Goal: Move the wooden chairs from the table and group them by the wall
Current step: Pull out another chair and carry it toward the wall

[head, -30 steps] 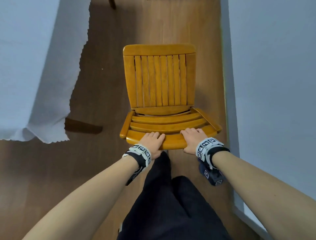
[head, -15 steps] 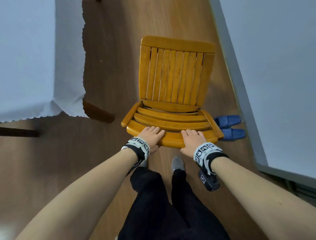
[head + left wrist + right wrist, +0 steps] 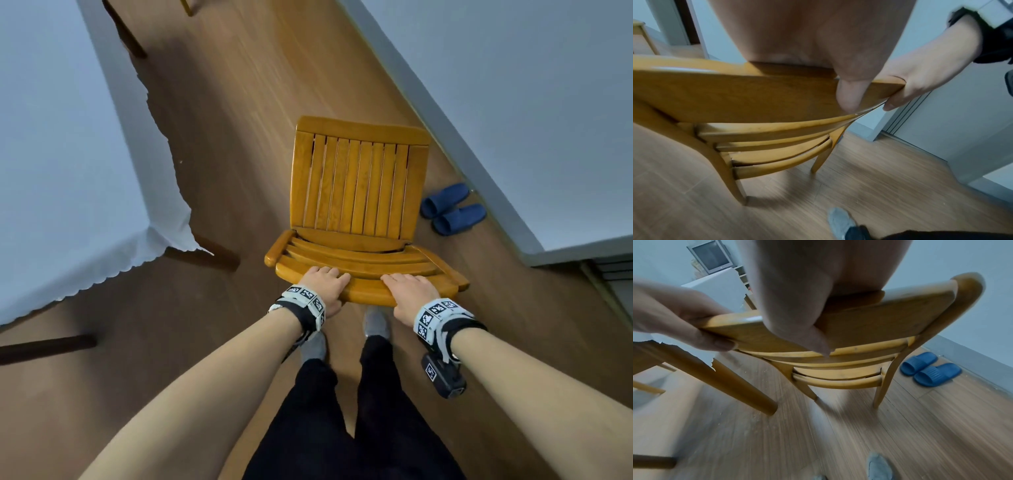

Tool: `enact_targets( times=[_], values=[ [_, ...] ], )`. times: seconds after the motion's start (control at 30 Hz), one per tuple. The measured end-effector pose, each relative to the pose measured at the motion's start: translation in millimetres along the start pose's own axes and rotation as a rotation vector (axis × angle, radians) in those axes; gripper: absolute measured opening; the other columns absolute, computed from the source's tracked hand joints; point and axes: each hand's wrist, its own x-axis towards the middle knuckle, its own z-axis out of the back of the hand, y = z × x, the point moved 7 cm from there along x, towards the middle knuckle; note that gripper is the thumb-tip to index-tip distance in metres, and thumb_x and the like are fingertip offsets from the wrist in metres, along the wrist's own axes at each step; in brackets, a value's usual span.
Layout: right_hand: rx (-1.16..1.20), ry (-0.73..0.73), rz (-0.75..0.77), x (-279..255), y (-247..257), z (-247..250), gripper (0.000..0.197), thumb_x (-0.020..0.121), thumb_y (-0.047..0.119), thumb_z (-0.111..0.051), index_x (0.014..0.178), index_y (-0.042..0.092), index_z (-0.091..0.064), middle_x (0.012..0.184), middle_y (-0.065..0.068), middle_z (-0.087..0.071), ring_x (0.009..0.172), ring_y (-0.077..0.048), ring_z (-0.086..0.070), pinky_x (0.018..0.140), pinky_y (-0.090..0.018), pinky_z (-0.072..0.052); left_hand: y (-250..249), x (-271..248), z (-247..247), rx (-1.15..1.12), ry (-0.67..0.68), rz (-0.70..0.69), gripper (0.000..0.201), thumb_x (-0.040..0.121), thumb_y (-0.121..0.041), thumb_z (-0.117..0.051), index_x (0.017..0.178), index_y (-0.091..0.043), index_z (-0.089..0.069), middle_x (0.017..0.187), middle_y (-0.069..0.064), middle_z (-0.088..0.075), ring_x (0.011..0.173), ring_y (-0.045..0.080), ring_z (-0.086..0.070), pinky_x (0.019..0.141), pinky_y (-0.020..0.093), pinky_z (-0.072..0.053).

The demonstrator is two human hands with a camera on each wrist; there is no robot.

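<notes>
A yellow wooden chair (image 3: 356,192) with a slatted seat stands on the floor between the table and the wall, its back toward me. My left hand (image 3: 323,286) grips the left part of the backrest's top rail, and my right hand (image 3: 409,291) grips the right part. In the left wrist view the left thumb (image 3: 851,92) lies on the near face of the top rail (image 3: 735,97). In the right wrist view the right thumb (image 3: 797,324) does the same on the rail (image 3: 879,324). The chair legs look blurred there.
The table with a white cloth (image 3: 51,171) fills the left side, its dark leg (image 3: 202,253) near the chair. The pale wall (image 3: 513,85) with a grey skirting runs along the right. Blue slippers (image 3: 452,209) lie by the wall beside the chair. My grey-socked feet (image 3: 376,322) stand just behind it.
The chair has swung and shifted away from the table toward the wall, with both hands still on its top rail. The blue slippers have come into view.
</notes>
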Motion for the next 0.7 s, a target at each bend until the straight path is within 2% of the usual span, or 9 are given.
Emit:
enact_targets(
  times=[0.1,0.17,0.23,0.3,0.4,0.47,0.57,0.7],
  values=[
    [0.026,-0.059,-0.038,-8.7,3.1,8.4,0.063,0.093,0.016,-0.061,0.151,0.023,-0.04,0.15,0.002,-0.05,0.137,-0.02,-0.046,0.115,-0.038,-0.033,3.3,-0.8,11.7,-0.027,-0.015,-0.014,0.049,0.092,-0.034,-0.057,0.137,-0.018,-0.049,0.133,0.008,-0.057,0.124,0.03,-0.053,0.105,0.042,-0.04],
    [0.042,-0.087,-0.068,-10.7,-0.6,19.4,0.057,0.094,0.014,-0.059,0.148,0.024,-0.044,0.147,0.003,-0.053,0.133,-0.022,-0.05,0.113,-0.037,-0.036,5.1,2.9,23.0,-0.04,-0.023,-0.029,0.039,0.092,-0.034,-0.057,0.128,-0.019,-0.054,0.123,0.007,-0.062,0.115,0.029,-0.059,0.099,0.039,-0.045],
    [0.055,-0.079,-0.085,-11.4,-3.1,23.9,0.056,0.096,0.012,-0.056,0.149,0.025,-0.044,0.148,0.003,-0.053,0.132,-0.023,-0.051,0.11,-0.037,-0.04,6.0,5.8,28.1,-0.034,-0.016,-0.042,0.032,0.093,-0.034,-0.057,0.122,-0.019,-0.056,0.115,0.006,-0.064,0.106,0.029,-0.062,0.091,0.038,-0.048],
    [0.074,-0.073,-0.098,-12.6,-2.4,23.6,0.057,0.096,0.011,-0.055,0.15,0.025,-0.043,0.148,0.003,-0.053,0.132,-0.023,-0.051,0.109,-0.036,-0.042,5.6,5.3,26.8,-0.032,-0.019,-0.052,0.03,0.092,-0.032,-0.057,0.119,-0.019,-0.056,0.112,0.005,-0.064,0.104,0.029,-0.063,0.09,0.038,-0.049],
    [0.099,-0.093,-0.124,-14.0,-3.1,23.4,0.053,0.094,0.012,-0.057,0.145,0.026,-0.048,0.142,0.003,-0.057,0.128,-0.023,-0.055,0.106,-0.036,-0.044,6.8,4.5,26.2,-0.023,-0.014,-0.057,0.032,0.09,-0.022,-0.059,0.122,-0.019,-0.054,0.115,0.004,-0.064,0.107,0.029,-0.062,0.092,0.04,-0.049],
    [0.115,-0.065,-0.132,-13.2,-5.1,23.1,0.051,0.092,0.012,-0.058,0.141,0.027,-0.051,0.139,0.003,-0.06,0.125,-0.024,-0.057,0.104,-0.039,-0.047,11.5,6.3,27.3,0.004,0.044,-0.044,0.042,0.089,-0.013,-0.061,0.129,-0.02,-0.05,0.121,0.005,-0.062,0.11,0.03,-0.061,0.092,0.043,-0.05],
    [0.133,-0.025,-0.117,-10.8,-4.3,32.9,0.046,0.092,0.012,-0.057,0.135,0.027,-0.054,0.133,0.002,-0.063,0.12,-0.026,-0.06,0.098,-0.041,-0.051,22.0,8.6,38.2,0.076,0.144,0.005,0.045,0.091,-0.012,-0.064,0.132,-0.023,-0.048,0.119,0.006,-0.064,0.108,0.032,-0.063,0.083,0.042,-0.051],
    [0.117,-0.06,-0.078,-1.8,-12.2,68.8,0.055,0.092,0.014,-0.053,0.144,0.031,-0.05,0.133,0.002,-0.065,0.118,-0.026,-0.062,0.094,-0.04,-0.052,31.6,14.7,77.8,0.06,0.142,0.046,0.042,0.092,-0.01,-0.063,0.13,-0.026,-0.054,0.12,0.006,-0.065,0.11,0.032,-0.063,0.086,0.044,-0.052]
  ],
)
